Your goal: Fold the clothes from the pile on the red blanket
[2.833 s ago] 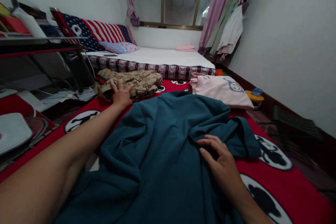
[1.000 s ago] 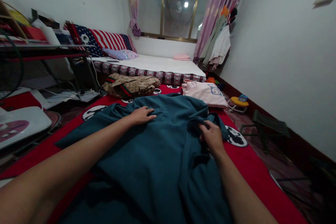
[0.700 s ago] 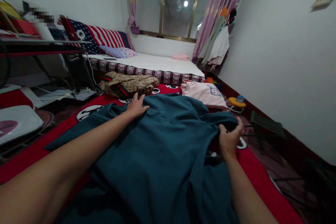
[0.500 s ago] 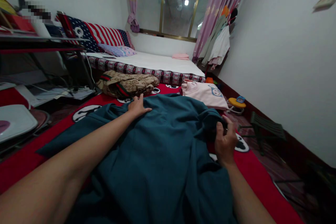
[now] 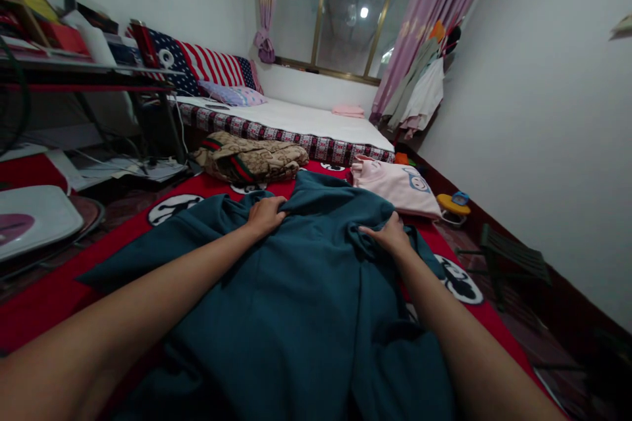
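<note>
A dark teal long-sleeved garment (image 5: 301, 289) lies spread before me, its near part running out of the bottom of the view. Whether it is a coat or a dress I cannot tell. My left hand (image 5: 266, 214) grips the cloth near its left shoulder, fingertips pressed into a fold. At the right shoulder, my right hand (image 5: 392, 233) pinches bunched fabric between thumb and fingers. One sleeve stretches out to the left; the other lies partly under my right forearm.
Beneath the garment is a red blanket (image 5: 469, 322) with black-and-white patches. Beyond it lie a brown patterned padded item (image 5: 257, 156) and a folded pink garment (image 5: 390, 187). A desk (image 5: 89, 82) stands left, a bed (image 5: 291, 115) behind, and a folding stool (image 5: 513, 256) right.
My right hand has moved inward and left, from beside the garment onto its shoulder, and now grips the cloth. My left hand's spread fingers have closed on fabric. The view has shifted slightly.
</note>
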The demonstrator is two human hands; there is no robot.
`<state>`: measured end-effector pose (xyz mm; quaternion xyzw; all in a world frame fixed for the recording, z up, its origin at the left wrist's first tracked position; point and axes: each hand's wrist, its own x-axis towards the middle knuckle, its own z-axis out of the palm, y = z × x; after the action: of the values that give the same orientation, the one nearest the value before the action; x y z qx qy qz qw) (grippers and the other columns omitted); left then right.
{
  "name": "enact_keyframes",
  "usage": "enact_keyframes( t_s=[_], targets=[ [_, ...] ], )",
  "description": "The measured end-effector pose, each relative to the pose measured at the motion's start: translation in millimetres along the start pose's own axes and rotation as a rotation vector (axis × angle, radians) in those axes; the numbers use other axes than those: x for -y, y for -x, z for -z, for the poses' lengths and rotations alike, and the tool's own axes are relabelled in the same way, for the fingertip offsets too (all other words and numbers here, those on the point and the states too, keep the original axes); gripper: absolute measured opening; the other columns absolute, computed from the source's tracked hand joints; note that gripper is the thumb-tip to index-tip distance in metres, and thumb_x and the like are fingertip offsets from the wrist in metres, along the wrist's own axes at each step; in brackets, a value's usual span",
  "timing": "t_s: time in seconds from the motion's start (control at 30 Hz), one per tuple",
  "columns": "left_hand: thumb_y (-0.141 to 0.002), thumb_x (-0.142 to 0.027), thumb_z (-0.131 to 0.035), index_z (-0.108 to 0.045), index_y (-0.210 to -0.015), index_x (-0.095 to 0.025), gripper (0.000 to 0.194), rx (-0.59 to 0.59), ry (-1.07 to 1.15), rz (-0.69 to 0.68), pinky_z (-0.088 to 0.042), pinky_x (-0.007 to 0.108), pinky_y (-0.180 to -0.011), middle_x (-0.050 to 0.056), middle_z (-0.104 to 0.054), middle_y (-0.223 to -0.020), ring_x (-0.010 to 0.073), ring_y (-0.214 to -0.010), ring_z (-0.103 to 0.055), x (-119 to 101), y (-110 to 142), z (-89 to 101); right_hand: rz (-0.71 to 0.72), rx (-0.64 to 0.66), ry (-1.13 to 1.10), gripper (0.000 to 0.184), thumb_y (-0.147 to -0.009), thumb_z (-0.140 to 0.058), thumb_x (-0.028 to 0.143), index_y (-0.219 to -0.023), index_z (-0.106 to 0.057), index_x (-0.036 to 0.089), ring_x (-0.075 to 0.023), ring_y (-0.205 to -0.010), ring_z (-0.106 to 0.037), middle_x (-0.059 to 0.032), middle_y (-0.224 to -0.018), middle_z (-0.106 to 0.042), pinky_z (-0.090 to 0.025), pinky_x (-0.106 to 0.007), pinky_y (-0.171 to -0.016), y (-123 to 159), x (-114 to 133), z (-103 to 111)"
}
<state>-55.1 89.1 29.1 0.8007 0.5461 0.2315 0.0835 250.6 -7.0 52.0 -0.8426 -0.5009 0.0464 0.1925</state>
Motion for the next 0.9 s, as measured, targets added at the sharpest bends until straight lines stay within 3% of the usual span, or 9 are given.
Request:
enact_keyframes(
  t_s=[0.07, 0.17, 0.33, 0.43, 0.53, 0.6, 0.67, 0.73, 0.9],
  targets=[
    [-0.081, -0.033, -0.054, -0.066, -0.107, -0.024, 0.030, -0.046, 0.114, -0.070, -0.048, 0.032, -0.078, 0.005, -0.071, -0.101, 0.0249, -0.093, -0.065, 2, 12, -1.1, 0.012, 0.049, 0.080, 0.074, -0.071, -0.066, 0.056, -0.127, -0.053, 0.010, -0.0344, -0.110, -0.061, -0.0228, -0.118, -0.063, -0.049, -0.039, -0.086, 3, 3, -3],
    [-0.081, -0.030, -0.051, -0.063, -0.103, -0.018, 0.028, -0.106, 0.295, -0.196, -0.048, 0.032, -0.081, 0.007, -0.068, -0.101, 0.0229, -0.093, -0.063, 4, 35, 3.3, 0.181, 0.065, 0.133, 0.036, -0.076, -0.059, 0.043, -0.099, -0.068, 0.016, -0.0308, -0.096, -0.067, -0.0159, -0.098, -0.071, -0.049, -0.033, -0.076, 17, 7, 4],
    [-0.080, -0.028, -0.053, -0.060, -0.095, -0.016, 0.020, -0.102, 0.415, -0.270, -0.049, 0.032, -0.078, 0.004, -0.064, -0.090, 0.0208, -0.085, -0.060, 10, 47, 42.4, 0.416, 0.054, -0.165, 0.025, -0.072, -0.060, 0.035, -0.084, -0.069, 0.016, -0.0199, -0.064, -0.064, -0.0034, -0.068, -0.068, -0.043, -0.024, -0.055, 27, 14, 45],
    [-0.078, -0.023, -0.056, -0.060, -0.098, -0.015, 0.021, -0.235, 0.362, -0.248, -0.048, 0.035, -0.084, 0.004, -0.063, -0.092, 0.0213, -0.088, -0.060, 8, 9, 81.3, 0.459, -0.083, -0.377, 0.027, -0.071, -0.061, 0.035, -0.084, -0.068, 0.013, -0.0189, -0.064, -0.061, -0.0026, -0.067, -0.065, -0.046, -0.026, -0.057, 2, 31, 71],
    [-0.081, -0.015, -0.053, -0.058, -0.105, -0.012, 0.025, -0.407, 0.274, -0.197, -0.043, 0.039, -0.096, 0.007, -0.063, -0.104, 0.0214, -0.101, -0.056, -2, -53, 111.0, 0.444, -0.337, -0.414, 0.037, -0.069, -0.066, 0.034, -0.099, -0.067, 0.012, -0.0240, -0.083, -0.063, -0.0076, -0.088, -0.068, -0.050, -0.034, -0.075, -38, 54, 85],
    [-0.081, -0.013, -0.054, -0.050, -0.124, -0.011, 0.043, -0.410, 0.242, -0.177, -0.039, 0.041, -0.102, 0.010, -0.055, -0.122, 0.0223, -0.116, -0.051, -11, -84, 117.3, 0.391, -0.439, -0.378, 0.057, -0.066, -0.071, 0.033, -0.117, -0.060, 0.011, -0.0283, -0.100, -0.059, -0.0131, -0.109, -0.064, -0.047, -0.041, -0.088, -57, 65, 85],
    [-0.080, -0.017, -0.059, -0.032, -0.142, -0.013, 0.068, -0.315, 0.223, -0.164, -0.035, 0.045, -0.107, 0.014, -0.041, -0.141, 0.0263, -0.131, -0.040, -17, -93, 112.4, 0.398, -0.443, -0.332, 0.073, -0.067, -0.072, 0.036, -0.130, -0.049, 0.008, -0.0306, -0.114, -0.053, -0.0175, -0.126, -0.055, -0.041, -0.044, -0.098, -57, 67, 81],
    [-0.078, -0.025, -0.064, -0.023, -0.148, -0.017, 0.082, -0.169, 0.171, -0.200, -0.030, 0.048, -0.111, 0.014, -0.027, -0.151, 0.0305, -0.141, -0.027, -19, -75, 100.3, 0.494, -0.365, -0.288, 0.073, -0.073, -0.068, 0.038, -0.135, -0.045, 0.008, -0.0304, -0.119, -0.050, -0.0186, -0.132, -0.049, -0.039, -0.044, -0.101, -37, 58, 74],
    [-0.083, -0.037, -0.061, -0.048, -0.137, -0.020, 0.058, 0.201, 0.081, -0.436, -0.025, 0.045, -0.115, 0.012, -0.024, -0.155, 0.0300, -0.142, -0.025, -4, 37, 73.4, 0.736, 0.031, -0.115, 0.048, -0.081, -0.063, 0.044, -0.123, -0.058, 0.020, -0.0281, -0.118, -0.054, -0.0110, -0.129, -0.056, -0.043, -0.043, -0.101, 64, 5, 58]
  ],
)
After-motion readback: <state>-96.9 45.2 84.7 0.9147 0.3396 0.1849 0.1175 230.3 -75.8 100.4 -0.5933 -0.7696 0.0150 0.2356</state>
